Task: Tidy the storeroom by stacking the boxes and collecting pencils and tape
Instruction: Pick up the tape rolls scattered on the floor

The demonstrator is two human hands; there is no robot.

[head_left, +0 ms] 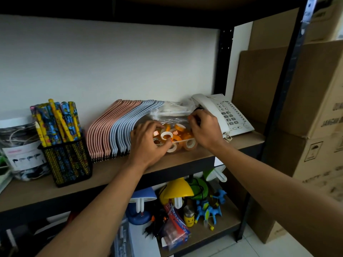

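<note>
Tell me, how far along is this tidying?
Done, it seems: the pencils stand gathered in a mesh cup. In hand: the left hand and right hand are both at a clear bag holding tape rolls, apparently bagging them. The boxes at the right are piled, but whether that stacking is finished can't be told.

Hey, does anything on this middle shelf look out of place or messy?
The tape rolls lie in a loose jumble between both hands, left hand, right hand. The phone sits askew at the shelf's right end.
</note>
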